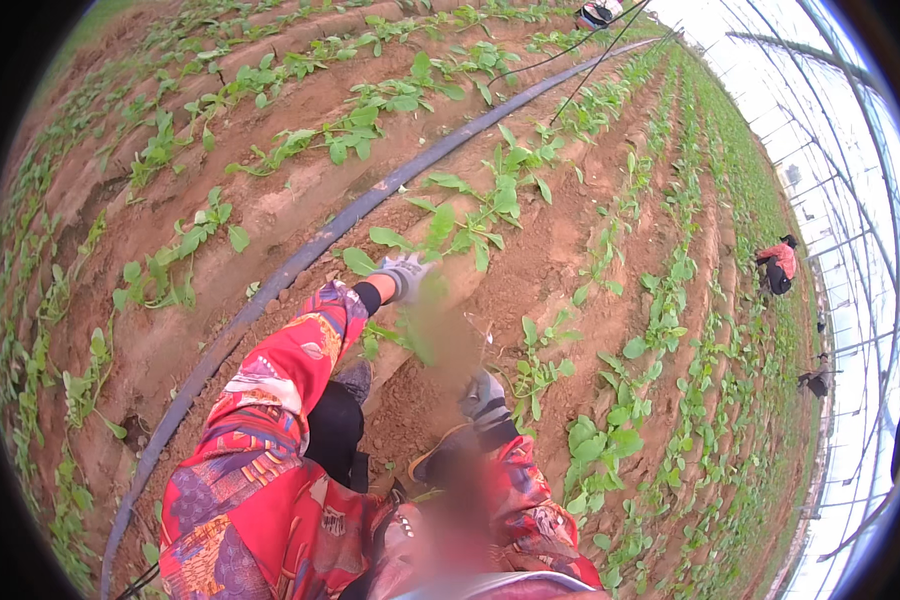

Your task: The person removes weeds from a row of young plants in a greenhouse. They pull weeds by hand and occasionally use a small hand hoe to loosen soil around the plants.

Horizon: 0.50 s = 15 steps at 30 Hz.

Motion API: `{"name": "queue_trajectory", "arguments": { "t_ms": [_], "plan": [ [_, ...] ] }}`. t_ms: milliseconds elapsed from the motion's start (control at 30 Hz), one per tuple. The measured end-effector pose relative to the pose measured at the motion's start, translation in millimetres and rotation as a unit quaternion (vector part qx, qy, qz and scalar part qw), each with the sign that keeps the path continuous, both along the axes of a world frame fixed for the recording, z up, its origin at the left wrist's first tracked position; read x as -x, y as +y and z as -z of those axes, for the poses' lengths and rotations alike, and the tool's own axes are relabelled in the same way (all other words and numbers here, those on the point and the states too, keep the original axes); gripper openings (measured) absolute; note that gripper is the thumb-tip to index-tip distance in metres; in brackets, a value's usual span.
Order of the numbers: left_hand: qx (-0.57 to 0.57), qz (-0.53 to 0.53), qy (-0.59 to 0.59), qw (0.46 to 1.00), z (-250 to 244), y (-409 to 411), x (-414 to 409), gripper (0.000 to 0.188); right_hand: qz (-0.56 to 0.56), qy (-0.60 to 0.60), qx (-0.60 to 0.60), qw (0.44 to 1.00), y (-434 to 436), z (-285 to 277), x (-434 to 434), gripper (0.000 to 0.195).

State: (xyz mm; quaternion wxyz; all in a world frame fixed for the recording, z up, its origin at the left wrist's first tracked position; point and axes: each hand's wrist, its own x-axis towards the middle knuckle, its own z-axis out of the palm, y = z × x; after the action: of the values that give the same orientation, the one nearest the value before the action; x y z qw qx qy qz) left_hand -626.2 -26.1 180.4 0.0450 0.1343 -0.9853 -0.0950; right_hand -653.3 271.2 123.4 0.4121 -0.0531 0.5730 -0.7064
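Observation:
My left hand (406,274), in a grey-and-white glove, reaches forward to a leafy green seedling (441,229) in the reddish soil. Its fingertips run into a blurred patch, so whether they grip a leaf is unclear. Nearer my body, my right hand (483,393) is in a similar glove with a dark cuff, low over the soil (405,409) and beside my shoe (439,454). The same blur hides part of its fingers and anything in them. A small leafy plant (536,367) grows just to its right.
A dark hose (360,206) runs diagonally along the ground at my left. Thin black cords (596,67) cross ahead. Rows of seedlings (667,300) lie on both sides. A person (778,264) crouches far right, near the greenhouse frame (844,180).

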Motion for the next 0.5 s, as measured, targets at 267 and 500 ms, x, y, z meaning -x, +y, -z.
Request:
{"name": "queue_trajectory", "arguments": {
  "t_ms": [267, 500],
  "plan": [
    [-0.115, -0.076, 0.015, 0.99, -109.3, 58.2, 16.8, 0.051, -0.001, -0.128, 0.148, 0.981, -50.3, 15.9, 6.8, 0.009],
    [-0.247, -0.124, 0.061, 0.959, -94.6, 134.8, 6.3, 0.057, 0.126, -0.193, 0.126, 0.965, -65.9, -37.0, 11.1, 0.009]
  ]
}}
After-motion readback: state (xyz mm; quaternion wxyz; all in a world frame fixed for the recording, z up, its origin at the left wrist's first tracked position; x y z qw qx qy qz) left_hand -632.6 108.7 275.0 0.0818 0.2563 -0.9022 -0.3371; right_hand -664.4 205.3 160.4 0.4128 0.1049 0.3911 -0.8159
